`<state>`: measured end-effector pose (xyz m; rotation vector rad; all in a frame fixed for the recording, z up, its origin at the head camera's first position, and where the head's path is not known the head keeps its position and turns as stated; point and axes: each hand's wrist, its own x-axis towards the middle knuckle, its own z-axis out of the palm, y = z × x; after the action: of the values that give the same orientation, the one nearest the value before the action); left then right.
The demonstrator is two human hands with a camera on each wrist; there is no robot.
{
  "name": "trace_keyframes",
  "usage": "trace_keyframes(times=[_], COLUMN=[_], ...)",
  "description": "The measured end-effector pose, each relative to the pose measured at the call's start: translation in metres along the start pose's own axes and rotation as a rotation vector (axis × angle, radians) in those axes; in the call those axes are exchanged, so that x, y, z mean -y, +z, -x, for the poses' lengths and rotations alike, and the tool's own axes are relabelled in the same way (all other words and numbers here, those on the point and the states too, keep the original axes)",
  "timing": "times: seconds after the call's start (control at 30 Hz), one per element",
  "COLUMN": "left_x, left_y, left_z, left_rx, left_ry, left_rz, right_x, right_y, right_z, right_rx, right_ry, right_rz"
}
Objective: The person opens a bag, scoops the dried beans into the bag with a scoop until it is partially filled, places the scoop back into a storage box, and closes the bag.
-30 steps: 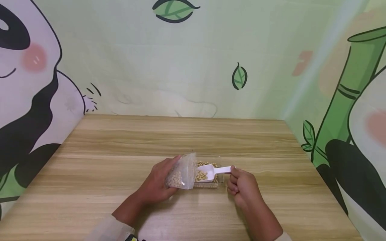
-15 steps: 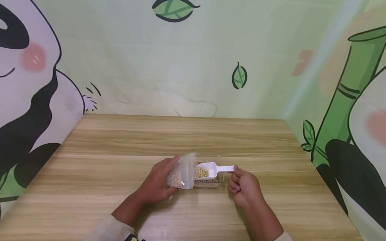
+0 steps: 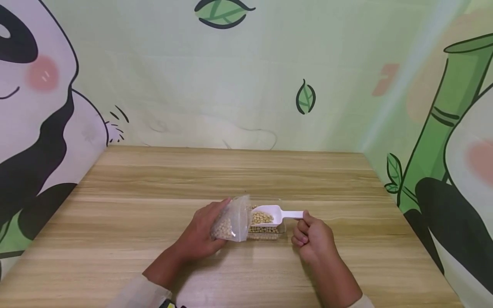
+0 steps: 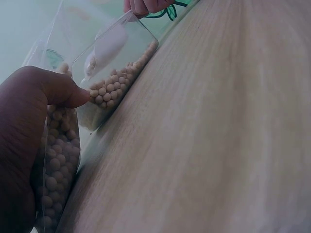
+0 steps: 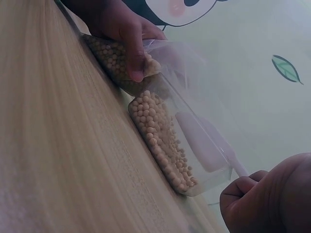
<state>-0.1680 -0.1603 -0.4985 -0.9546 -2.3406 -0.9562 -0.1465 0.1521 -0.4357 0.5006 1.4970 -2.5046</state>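
My left hand [image 3: 202, 231] grips a clear plastic bag [image 3: 239, 218] partly filled with round pale-yellow beans, likely soybeans. The bag leans with its mouth toward a clear rectangular box [image 3: 265, 236]. Thumb bent, this hand shows again in the left wrist view, where beans [image 4: 58, 165] fill the lower bag. My right hand [image 3: 316, 237] pinches the handle end of a white scoop [image 3: 277, 214]. Beans lie in the scoop, which sits over the box with its front edge by the bag's mouth. More beans [image 5: 158, 141] line the bottom of the box; the bag hides its left end.
Box and bag stand on a wood-grain table [image 3: 246, 175]. Behind it rises a pale green backdrop [image 3: 173, 85] printed with pandas, leaves and bamboo. A light sleeve [image 3: 140, 293] covers the left forearm.
The scoop has risen and shifted slightly right and away from me, the right hand moving with it. Its beans are now in plainer view. Left hand and bag have stayed still.
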Motion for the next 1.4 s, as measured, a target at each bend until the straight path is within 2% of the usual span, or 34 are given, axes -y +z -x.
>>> trace_keyframes(times=[0.13,0.23,0.33,0.57,0.73,0.83,0.9,0.97,1.13,1.3,1.4], left_x=[-0.003,-0.004,-0.003,0.012,0.026,0.016,0.010,0.004,0.014,0.005,-0.001], left_y=[-0.002,-0.003,-0.002,0.006,0.015,0.009,0.005,0.002,0.008,0.002,-0.002], left_z=[-0.001,-0.001,-0.001,0.004,0.009,0.006,0.004,0.002,0.004,0.002,0.000], left_rx=[0.032,0.039,0.030,-0.030,-0.004,0.030,0.033,0.005,-0.049,-0.009,0.016], left_ry=[-0.040,-0.044,-0.033,0.035,0.000,-0.041,-0.042,-0.012,0.053,0.004,-0.021], left_rz=[-0.002,-0.011,-0.011,0.009,0.003,-0.008,-0.013,-0.003,0.006,-0.009,-0.012], right_x=[0.001,0.002,0.004,0.008,0.010,0.011,0.012,0.012,0.010,0.008,0.006], right_y=[-0.001,-0.002,-0.002,0.000,-0.001,0.000,0.000,0.001,0.002,0.005,0.008], right_z=[-0.001,0.000,0.001,0.002,0.003,0.005,0.006,0.006,0.007,0.010,0.012], right_rx=[-0.010,-0.016,-0.019,-0.018,-0.009,-0.003,0.020,0.054,0.156,0.246,0.270], right_ry=[-0.004,-0.009,-0.010,-0.019,-0.047,-0.076,-0.096,-0.117,-0.157,-0.173,-0.172], right_rz=[-0.027,-0.043,-0.058,-0.073,-0.091,-0.118,-0.131,-0.140,-0.157,-0.138,-0.099])
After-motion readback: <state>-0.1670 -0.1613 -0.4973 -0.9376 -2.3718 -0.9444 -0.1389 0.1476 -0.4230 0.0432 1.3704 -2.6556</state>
